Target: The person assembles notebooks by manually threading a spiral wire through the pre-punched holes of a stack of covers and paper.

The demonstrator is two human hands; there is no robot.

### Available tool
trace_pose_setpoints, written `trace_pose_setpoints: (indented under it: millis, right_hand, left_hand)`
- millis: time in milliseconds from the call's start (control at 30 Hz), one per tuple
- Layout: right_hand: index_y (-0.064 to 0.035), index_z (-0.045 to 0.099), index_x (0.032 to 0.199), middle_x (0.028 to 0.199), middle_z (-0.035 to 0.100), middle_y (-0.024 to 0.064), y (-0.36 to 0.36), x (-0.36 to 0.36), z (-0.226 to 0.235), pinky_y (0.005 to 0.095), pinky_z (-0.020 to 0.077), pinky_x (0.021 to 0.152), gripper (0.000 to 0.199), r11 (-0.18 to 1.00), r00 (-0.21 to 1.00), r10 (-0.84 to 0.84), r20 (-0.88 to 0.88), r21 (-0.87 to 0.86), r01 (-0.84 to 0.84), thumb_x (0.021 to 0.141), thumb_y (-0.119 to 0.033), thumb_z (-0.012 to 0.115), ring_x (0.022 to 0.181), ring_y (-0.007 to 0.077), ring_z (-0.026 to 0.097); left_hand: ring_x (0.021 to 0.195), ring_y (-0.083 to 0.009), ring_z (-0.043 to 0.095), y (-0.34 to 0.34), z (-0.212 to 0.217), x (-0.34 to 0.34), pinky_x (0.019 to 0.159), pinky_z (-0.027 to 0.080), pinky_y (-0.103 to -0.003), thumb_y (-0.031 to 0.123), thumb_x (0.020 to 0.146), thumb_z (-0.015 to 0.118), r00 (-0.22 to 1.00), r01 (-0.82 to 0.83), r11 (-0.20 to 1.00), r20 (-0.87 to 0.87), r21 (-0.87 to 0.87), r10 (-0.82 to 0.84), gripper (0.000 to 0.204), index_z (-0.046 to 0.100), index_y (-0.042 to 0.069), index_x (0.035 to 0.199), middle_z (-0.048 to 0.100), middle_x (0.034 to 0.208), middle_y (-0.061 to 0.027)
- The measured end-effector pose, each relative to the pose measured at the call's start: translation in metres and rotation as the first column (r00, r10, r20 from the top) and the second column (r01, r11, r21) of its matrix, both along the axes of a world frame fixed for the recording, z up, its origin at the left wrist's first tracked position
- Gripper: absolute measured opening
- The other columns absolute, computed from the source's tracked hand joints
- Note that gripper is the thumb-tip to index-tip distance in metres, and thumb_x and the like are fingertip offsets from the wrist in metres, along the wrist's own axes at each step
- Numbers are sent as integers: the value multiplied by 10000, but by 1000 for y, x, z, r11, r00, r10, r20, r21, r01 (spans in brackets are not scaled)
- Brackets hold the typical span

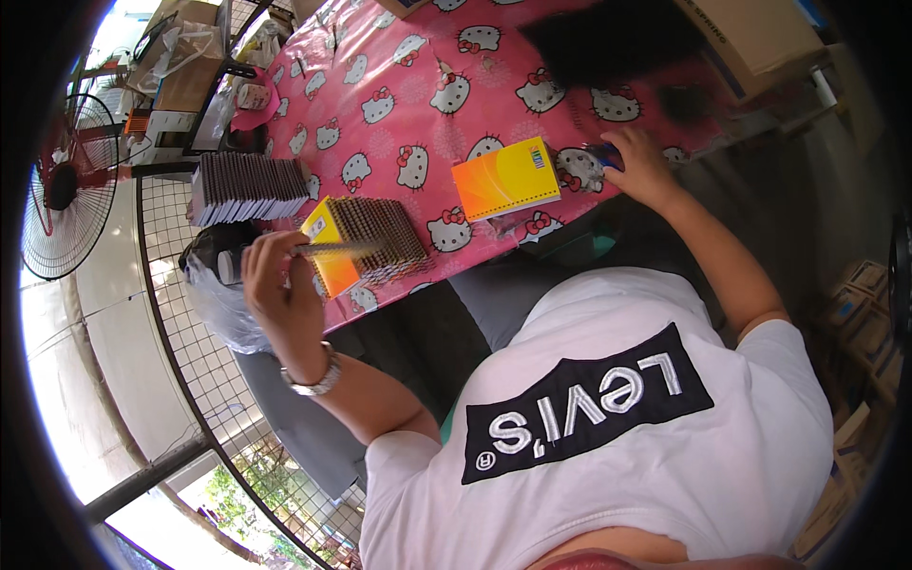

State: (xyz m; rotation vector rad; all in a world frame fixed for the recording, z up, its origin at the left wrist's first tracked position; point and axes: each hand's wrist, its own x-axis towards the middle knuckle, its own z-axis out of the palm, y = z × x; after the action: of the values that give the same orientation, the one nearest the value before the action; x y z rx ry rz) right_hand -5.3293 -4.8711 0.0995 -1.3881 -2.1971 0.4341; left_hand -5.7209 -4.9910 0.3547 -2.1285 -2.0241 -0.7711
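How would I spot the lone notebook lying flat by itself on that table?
Find the pink cartoon-cat tablecloth covering the table. Near its front edge, between the person's two hands, lies the orange-yellow notebook, just left of the right hand. Unlike the spiral-bound stacks by the left hand, it lies alone, flat, cover up.

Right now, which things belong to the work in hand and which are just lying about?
In use:
left hand holding a spiral notebook
notebook stack
orange notebook
right hand on a small blue object

Lying about:
fan
cardboard box
pink cap
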Motion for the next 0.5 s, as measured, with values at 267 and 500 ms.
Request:
trace_pose_setpoints:
  millis: [267,500]
  right_hand:
    - [-79,644,1075,1079,598,137,156,-65,-2,443,512,874,355,925,951,-296,94,279,260,833,-333,698,1054,339,576]
    - [-69,648,1102,1046,638,157,194,-53,-21,462,550,832,350,944,908,-329,261,119,308,859,-319,678,1017,341,632]
  left_hand:
    - [1094,-346,585,38,-98,-97,960,440,-396,146,857,573,962,-274,929,-48,-250,270,301,648,57,1135,648,1109,-182]
    - [1276,-317,516,-22,-131,-109,1058,389,-365,231,966,563,857,-336,888,290,-314,427,445,531,70,1380,560,1353,-187]
